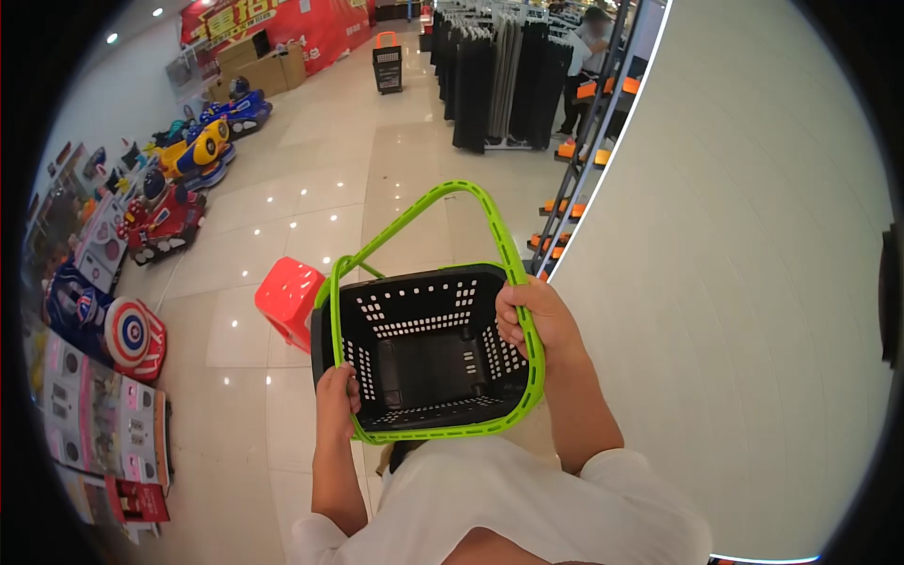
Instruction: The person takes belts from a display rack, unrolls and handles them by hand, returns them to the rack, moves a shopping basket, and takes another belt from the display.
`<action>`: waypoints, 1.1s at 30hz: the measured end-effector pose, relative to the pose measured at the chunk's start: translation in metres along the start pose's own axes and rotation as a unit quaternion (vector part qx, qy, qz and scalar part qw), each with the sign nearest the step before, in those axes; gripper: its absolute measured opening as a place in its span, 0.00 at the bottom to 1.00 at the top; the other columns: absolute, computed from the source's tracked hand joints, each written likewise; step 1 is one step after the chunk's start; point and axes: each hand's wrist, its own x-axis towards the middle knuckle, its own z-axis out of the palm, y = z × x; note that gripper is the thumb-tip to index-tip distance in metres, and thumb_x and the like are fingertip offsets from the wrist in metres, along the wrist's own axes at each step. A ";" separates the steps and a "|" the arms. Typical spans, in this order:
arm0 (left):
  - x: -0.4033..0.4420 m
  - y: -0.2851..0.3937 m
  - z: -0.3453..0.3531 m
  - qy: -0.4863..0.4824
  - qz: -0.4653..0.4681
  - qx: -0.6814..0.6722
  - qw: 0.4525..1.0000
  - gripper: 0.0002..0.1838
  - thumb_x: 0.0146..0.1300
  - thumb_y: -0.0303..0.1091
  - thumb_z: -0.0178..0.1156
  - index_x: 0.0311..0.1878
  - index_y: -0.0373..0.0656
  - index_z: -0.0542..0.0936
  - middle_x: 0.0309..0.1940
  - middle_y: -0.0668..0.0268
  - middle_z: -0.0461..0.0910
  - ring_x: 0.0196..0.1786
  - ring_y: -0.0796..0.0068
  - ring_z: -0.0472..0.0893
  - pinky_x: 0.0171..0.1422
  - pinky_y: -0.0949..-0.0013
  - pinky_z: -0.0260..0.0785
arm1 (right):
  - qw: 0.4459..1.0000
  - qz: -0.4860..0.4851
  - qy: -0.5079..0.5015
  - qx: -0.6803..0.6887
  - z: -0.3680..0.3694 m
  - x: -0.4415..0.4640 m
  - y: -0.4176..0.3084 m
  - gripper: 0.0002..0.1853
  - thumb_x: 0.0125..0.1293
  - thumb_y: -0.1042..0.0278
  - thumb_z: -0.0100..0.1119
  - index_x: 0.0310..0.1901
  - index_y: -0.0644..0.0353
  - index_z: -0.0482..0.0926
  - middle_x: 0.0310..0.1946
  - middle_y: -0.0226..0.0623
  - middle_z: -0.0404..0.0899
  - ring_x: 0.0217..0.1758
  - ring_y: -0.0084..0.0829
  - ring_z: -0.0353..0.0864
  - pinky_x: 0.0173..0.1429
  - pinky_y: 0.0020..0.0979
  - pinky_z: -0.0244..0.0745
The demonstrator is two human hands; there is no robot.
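Observation:
A black shopping basket (428,367) with a bright green rim and a green handle (395,224) is held in front of my body. Nothing lies inside it. My left hand (338,395) is closed round the basket's left edge, near the front corner. On the right side, my right hand (535,318) wraps its fingers round the green edge. The handle stands raised toward the far side. Just beyond the basket's left side, a red plastic stool (288,297) stands on the tiled floor.
Kiddie rides (193,151) and game machines (104,405) line the left. Ahead are a black basket with an orange handle (387,68) and a rack of dark trousers (494,89). A person (586,56) stands behind the rack. A pale panel (734,282) fills the right.

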 end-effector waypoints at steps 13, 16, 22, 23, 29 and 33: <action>0.341 0.102 0.183 -0.075 0.003 0.071 0.995 0.12 0.67 0.42 0.54 0.34 0.43 0.73 0.18 0.73 0.66 0.15 0.85 0.59 0.18 0.78 0.48 | 0.994 -0.071 0.058 0.062 -0.133 0.298 -0.089 0.06 0.62 0.69 0.53 0.35 0.57 0.66 0.17 0.30 0.67 0.12 0.20 0.61 0.17 0.22 0.61; 0.392 0.129 0.204 -0.081 0.012 0.083 0.993 0.12 0.67 0.42 0.54 0.35 0.43 0.73 0.19 0.73 0.67 0.15 0.86 0.59 0.18 0.79 0.47 | 0.991 -0.087 0.076 0.067 -0.131 0.350 -0.108 0.08 0.61 0.68 0.53 0.27 0.57 0.67 0.17 0.30 0.67 0.12 0.20 0.62 0.17 0.22 0.61; 0.472 0.192 0.231 -0.078 0.017 0.104 0.991 0.12 0.67 0.42 0.54 0.35 0.43 0.74 0.19 0.73 0.68 0.16 0.87 0.60 0.18 0.79 0.47 | 0.993 -0.068 0.069 0.070 -0.119 0.444 -0.159 0.07 0.60 0.70 0.56 0.29 0.60 0.68 0.16 0.30 0.68 0.13 0.21 0.65 0.17 0.22 0.61; 0.488 0.201 0.238 -0.080 0.033 0.110 0.990 0.12 0.67 0.42 0.54 0.36 0.43 0.74 0.19 0.73 0.68 0.16 0.87 0.60 0.18 0.80 0.47 | 0.993 -0.063 0.070 0.065 -0.119 0.459 -0.166 0.07 0.60 0.70 0.56 0.28 0.60 0.68 0.16 0.30 0.68 0.13 0.21 0.65 0.17 0.22 0.61; 0.606 0.240 0.289 -0.137 0.023 0.142 0.980 0.13 0.69 0.42 0.52 0.36 0.41 0.74 0.19 0.72 0.68 0.15 0.86 0.60 0.18 0.80 0.48 | 0.982 -0.110 0.124 0.088 -0.135 0.550 -0.186 0.08 0.59 0.70 0.58 0.30 0.60 0.68 0.17 0.30 0.69 0.13 0.21 0.65 0.17 0.22 0.62; 0.723 0.244 0.349 -0.168 0.009 0.177 0.970 0.14 0.69 0.43 0.52 0.38 0.41 0.74 0.19 0.72 0.68 0.15 0.85 0.61 0.18 0.79 0.50 | 0.971 -0.124 0.174 0.102 -0.184 0.647 -0.194 0.08 0.59 0.69 0.58 0.30 0.60 0.68 0.18 0.30 0.69 0.13 0.21 0.66 0.17 0.22 0.63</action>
